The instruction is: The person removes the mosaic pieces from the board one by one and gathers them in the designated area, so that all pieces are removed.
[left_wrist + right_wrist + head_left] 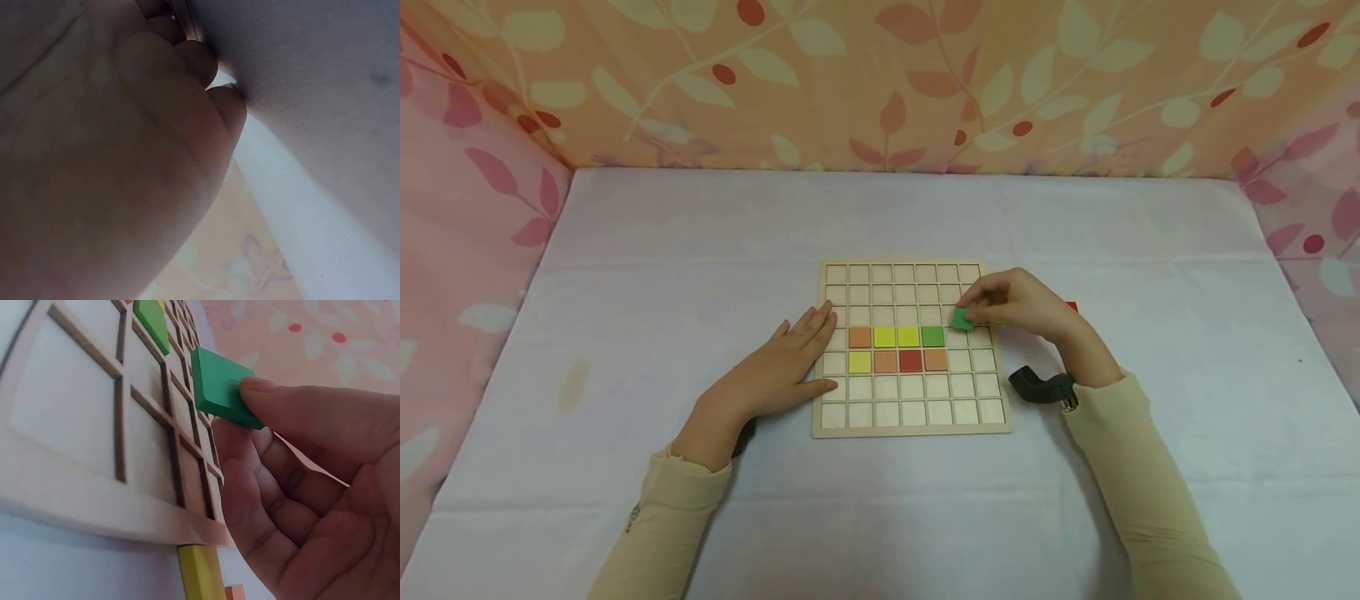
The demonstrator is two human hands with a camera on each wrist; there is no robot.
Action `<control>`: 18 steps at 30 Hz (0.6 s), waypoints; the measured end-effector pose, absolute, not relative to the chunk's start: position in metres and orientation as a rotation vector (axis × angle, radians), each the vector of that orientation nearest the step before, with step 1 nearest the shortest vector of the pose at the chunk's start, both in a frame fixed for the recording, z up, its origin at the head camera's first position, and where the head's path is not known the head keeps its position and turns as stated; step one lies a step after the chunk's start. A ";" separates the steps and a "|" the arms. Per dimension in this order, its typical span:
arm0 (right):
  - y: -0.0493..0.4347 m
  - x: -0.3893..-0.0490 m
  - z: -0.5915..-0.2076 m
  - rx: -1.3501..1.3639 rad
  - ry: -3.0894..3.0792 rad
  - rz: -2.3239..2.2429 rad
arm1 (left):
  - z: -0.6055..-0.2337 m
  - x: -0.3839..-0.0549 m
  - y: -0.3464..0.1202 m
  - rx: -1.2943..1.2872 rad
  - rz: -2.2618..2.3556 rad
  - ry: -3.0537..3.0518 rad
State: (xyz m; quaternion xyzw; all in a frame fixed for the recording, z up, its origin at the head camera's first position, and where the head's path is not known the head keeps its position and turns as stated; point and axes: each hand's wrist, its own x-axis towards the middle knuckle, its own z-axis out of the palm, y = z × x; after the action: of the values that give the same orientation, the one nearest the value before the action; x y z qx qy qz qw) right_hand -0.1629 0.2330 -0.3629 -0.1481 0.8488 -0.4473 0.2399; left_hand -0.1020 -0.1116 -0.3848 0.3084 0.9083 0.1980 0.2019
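Between thumb and fingertips, my right hand (1018, 304) pinches a green square tile (962, 319), tilted just over the right side of a wooden grid board (912, 431). In the right wrist view the tile (219, 384) shows its flat face and bevelled edge. My left hand (778, 367) lies with fingers extended, fingertips on the board's left edge. Two rows of coloured tiles fill the grid's middle: the upper runs orange (860, 337), two yellow, then green (932, 337); the lower runs yellow (860, 362), orange, red (911, 361), orange. In the left wrist view the palm hides most of the scene.
Beside the board's right edge lie a yellow piece (201, 572) and an orange piece (235, 592). A red piece (1072, 307) peeks out behind the right wrist. A black wrist device (1041, 387) sits by the right cuff. Floral cloth (880, 83) walls border the white table (700, 225).
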 end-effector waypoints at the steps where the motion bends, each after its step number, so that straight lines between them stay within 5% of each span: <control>1: 0.233 -0.162 -0.363 -0.402 2.323 -1.229 | -0.385 -0.102 -0.112 0.862 0.554 2.538; 18: 0.257 -0.148 -0.362 -0.354 2.402 -1.199 | -0.385 -0.102 -0.113 0.867 0.559 2.535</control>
State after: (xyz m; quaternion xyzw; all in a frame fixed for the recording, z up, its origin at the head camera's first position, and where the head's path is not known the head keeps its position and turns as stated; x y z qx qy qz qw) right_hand -0.1481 0.2573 -0.3624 -0.1277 0.8662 -0.4325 0.2154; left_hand -0.1016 -0.1134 -0.3855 0.3103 0.9074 0.2002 0.2008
